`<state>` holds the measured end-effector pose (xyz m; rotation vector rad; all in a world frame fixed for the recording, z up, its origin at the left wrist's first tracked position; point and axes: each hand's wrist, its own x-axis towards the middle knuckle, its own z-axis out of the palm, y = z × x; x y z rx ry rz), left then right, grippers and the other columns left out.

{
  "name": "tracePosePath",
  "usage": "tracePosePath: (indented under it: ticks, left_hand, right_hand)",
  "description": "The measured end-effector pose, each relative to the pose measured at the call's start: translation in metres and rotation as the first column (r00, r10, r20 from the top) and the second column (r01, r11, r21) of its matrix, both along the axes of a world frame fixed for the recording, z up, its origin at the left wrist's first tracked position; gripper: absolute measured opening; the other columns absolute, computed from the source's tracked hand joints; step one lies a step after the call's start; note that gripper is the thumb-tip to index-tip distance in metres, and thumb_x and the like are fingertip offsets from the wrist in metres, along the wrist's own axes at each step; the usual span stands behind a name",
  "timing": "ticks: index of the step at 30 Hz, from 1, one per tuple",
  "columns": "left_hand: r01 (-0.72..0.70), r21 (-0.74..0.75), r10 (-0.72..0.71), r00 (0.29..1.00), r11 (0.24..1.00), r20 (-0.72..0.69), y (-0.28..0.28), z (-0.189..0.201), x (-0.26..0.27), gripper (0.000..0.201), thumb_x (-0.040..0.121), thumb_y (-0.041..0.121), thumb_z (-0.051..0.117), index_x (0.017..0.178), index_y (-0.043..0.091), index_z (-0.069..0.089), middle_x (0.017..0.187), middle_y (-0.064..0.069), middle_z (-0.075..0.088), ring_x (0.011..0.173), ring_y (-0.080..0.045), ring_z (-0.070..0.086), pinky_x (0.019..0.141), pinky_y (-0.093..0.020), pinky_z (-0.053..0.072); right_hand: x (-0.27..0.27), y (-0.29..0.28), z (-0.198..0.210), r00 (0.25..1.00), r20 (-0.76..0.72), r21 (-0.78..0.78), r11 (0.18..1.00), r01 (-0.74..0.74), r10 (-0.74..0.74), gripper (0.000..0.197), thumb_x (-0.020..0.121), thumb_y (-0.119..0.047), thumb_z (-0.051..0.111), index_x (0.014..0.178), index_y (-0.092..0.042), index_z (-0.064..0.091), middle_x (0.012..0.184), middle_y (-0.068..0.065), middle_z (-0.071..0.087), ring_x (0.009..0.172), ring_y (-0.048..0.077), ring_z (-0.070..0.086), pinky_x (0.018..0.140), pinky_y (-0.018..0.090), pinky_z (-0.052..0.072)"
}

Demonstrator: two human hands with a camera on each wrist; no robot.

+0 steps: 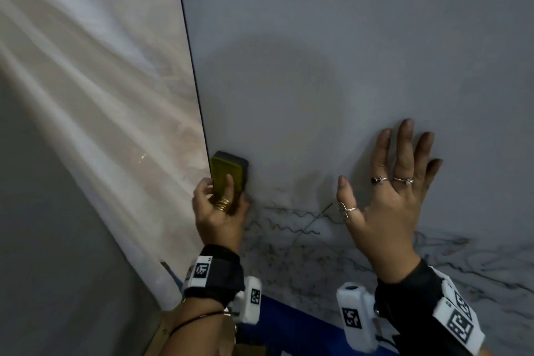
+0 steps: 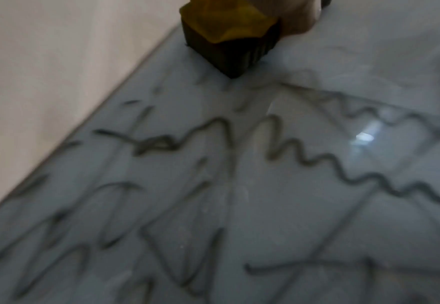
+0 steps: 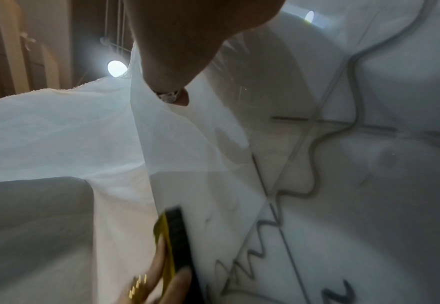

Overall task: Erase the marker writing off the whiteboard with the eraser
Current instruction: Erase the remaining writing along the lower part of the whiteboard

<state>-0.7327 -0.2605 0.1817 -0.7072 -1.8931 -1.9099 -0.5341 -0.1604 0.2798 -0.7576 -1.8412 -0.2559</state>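
Note:
My left hand grips a yellow-backed eraser with a dark felt pad, pressed flat against the whiteboard beside its left edge. In the left wrist view the eraser sits just above squiggly black marker writing. That marker writing runs across the board's lower part, below and right of the eraser. My right hand lies flat on the board with fingers spread and several rings, holding nothing. The right wrist view shows the eraser edge-on and the marker lines.
A pale draped cloth hangs to the left of the board's dark edge. A blue strip runs under the board's lower edge. The board's upper part is bare and grey, with a soft shadow on it.

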Motion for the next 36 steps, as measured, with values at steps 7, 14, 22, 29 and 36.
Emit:
tracePosePath:
  ticks: [7, 14, 22, 29, 36]
  left_hand:
    - [-0.025, 0.178, -0.039, 0.938, 0.984, 0.344, 0.014, -0.002, 0.025, 0.057, 0.074, -0.007, 0.073, 0.120, 0.010, 0.045, 0.114, -0.010, 0.056, 0.094, -0.013, 0.059, 0.073, -0.011, 0.051]
    - [0.296, 0.203, -0.352, 0.869, 0.933, 0.349, 0.022, -0.010, 0.079, 0.044, 0.079, 0.011, 0.075, 0.109, 0.031, 0.049, 0.106, -0.002, 0.055, 0.087, 0.002, 0.061, 0.067, -0.020, 0.054]
    - [0.047, 0.047, -0.059, 0.953, 0.998, 0.297, -0.006, -0.040, 0.008, 0.060, 0.073, 0.005, 0.078, 0.121, 0.019, 0.045, 0.119, -0.010, 0.052, 0.103, -0.022, 0.058, 0.082, -0.036, 0.056]
    - [0.217, 0.197, -0.280, 0.875, 0.956, 0.395, 0.021, -0.033, 0.071, 0.051, 0.084, -0.010, 0.062, 0.116, 0.025, 0.045, 0.109, 0.004, 0.052, 0.097, 0.002, 0.061, 0.069, -0.014, 0.052]
    - [0.259, 0.022, -0.253, 0.914, 0.966, 0.316, 0.001, -0.043, 0.036, 0.058, 0.078, 0.031, 0.075, 0.125, 0.015, 0.046, 0.116, 0.002, 0.046, 0.097, -0.008, 0.053, 0.067, -0.001, 0.043]
  right_hand:
    - [0.002, 0.000, -0.003, 1.000, -0.007, 0.016, 1.000, 0.005, -0.005, 0.069, 0.088, -0.035, 0.053, 0.143, 0.003, 0.034, 0.151, 0.018, 0.020, 0.144, 0.026, 0.002, 0.116, 0.050, 0.002]
    - [0.003, 0.002, -0.002, 1.000, -0.006, 0.039, 0.999, 0.017, -0.016, 0.066, 0.090, -0.036, 0.050, 0.143, 0.000, 0.035, 0.151, 0.015, 0.020, 0.142, 0.026, 0.008, 0.116, 0.049, 0.004]
    - [0.002, 0.000, -0.004, 0.999, -0.018, 0.051, 0.998, 0.040, -0.039, 0.065, 0.089, -0.034, 0.052, 0.143, 0.000, 0.036, 0.150, 0.016, 0.023, 0.142, 0.031, 0.012, 0.116, 0.050, 0.006]
    - [-0.002, 0.003, -0.005, 0.998, -0.019, 0.053, 0.997, 0.061, -0.060, 0.067, 0.088, -0.033, 0.053, 0.143, -0.001, 0.034, 0.150, 0.015, 0.021, 0.143, 0.028, 0.009, 0.116, 0.048, 0.004]
    - [-0.001, 0.003, -0.007, 0.996, -0.014, 0.054, 0.995, 0.087, -0.087, 0.060, 0.090, -0.019, 0.056, 0.143, 0.000, 0.035, 0.148, 0.022, 0.030, 0.139, 0.038, 0.015, 0.115, 0.050, 0.007]
